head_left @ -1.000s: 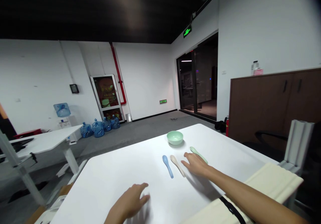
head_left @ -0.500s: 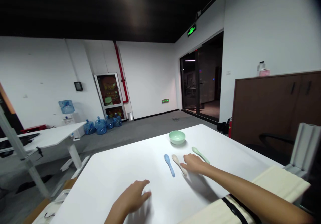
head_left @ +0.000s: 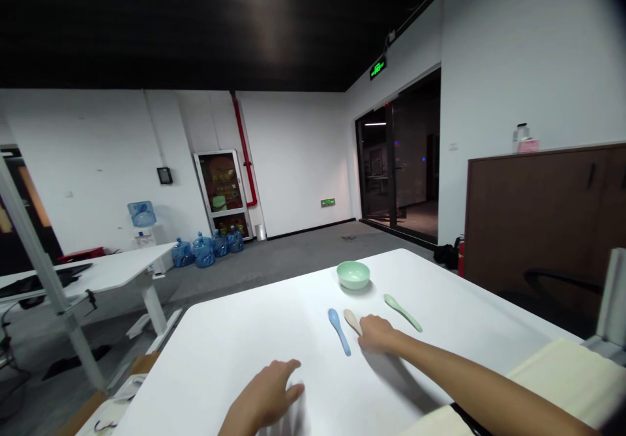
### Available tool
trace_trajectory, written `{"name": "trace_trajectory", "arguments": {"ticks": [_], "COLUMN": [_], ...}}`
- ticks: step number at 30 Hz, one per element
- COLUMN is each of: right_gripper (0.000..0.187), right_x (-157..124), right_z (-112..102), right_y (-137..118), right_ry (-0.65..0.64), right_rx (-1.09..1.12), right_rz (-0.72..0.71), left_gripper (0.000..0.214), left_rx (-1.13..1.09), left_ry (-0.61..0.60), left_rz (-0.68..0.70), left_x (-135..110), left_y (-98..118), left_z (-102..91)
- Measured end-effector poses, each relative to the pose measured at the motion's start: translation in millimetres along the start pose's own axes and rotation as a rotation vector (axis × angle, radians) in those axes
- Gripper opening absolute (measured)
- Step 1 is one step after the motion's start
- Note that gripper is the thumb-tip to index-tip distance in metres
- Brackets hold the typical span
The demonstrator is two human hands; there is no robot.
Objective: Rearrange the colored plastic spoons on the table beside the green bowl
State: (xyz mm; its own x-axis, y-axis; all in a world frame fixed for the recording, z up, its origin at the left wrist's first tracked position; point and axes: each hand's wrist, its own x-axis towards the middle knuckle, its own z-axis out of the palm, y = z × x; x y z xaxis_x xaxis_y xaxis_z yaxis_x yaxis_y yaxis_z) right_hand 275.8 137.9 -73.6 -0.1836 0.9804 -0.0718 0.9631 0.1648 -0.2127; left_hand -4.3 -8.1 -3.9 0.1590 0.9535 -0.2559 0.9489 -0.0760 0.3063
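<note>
My right hand point(head_left: 379, 335) is closed on the handle of a beige spoon point(head_left: 351, 319), which still lies at the table's surface; its bowl end shows beyond my fingers and the rest is hidden. Just left of it lies a blue spoon point(head_left: 339, 332). On the other side rests a light green spoon point(head_left: 403, 313), apart from my hand. A pale green bowl point(head_left: 353, 276) stands farther back, upright. Over the table's near left part hovers my left hand point(head_left: 268, 392), thumb and fingers apart, holding nothing.
All of this is on a white table point(head_left: 235, 332). Cream cloth-like material point(head_left: 562, 377) lies at the near right edge. A metal post point(head_left: 613, 299) and a black chair point(head_left: 557, 289) stand to the right. Another white desk point(head_left: 127, 263) is at the left.
My right hand has come down onto the beige spoon and its fingers have closed round the handle. The camera view has shifted slightly; my left hand stays open.
</note>
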Motion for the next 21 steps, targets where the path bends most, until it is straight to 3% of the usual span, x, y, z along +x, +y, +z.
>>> {"name": "trace_trajectory", "arguments": {"ticks": [5, 14, 21], "right_gripper": [0.027, 0.033, 0.040], "right_x": [4.4, 69.5, 123.3], "right_z": [-11.1, -78.4, -79.0], "right_y": [6.4, 24.9, 28.6], "right_ry": [-0.006, 0.292, 0.294], "right_rx": [0.002, 0.030, 0.070], "right_rz": [-0.046, 0.091, 0.201], "left_gripper": [0.058, 0.056, 0.056], "left_rx": [-0.004, -0.026, -0.024], "left_ry": [-0.003, 0.013, 0.020], "left_rz": [-0.001, -0.010, -0.046], "left_x": [1.2, 6.9, 11.7], "left_y": [-2.1, -4.7, -13.8], "left_z": [2.5, 4.0, 8.0]}}
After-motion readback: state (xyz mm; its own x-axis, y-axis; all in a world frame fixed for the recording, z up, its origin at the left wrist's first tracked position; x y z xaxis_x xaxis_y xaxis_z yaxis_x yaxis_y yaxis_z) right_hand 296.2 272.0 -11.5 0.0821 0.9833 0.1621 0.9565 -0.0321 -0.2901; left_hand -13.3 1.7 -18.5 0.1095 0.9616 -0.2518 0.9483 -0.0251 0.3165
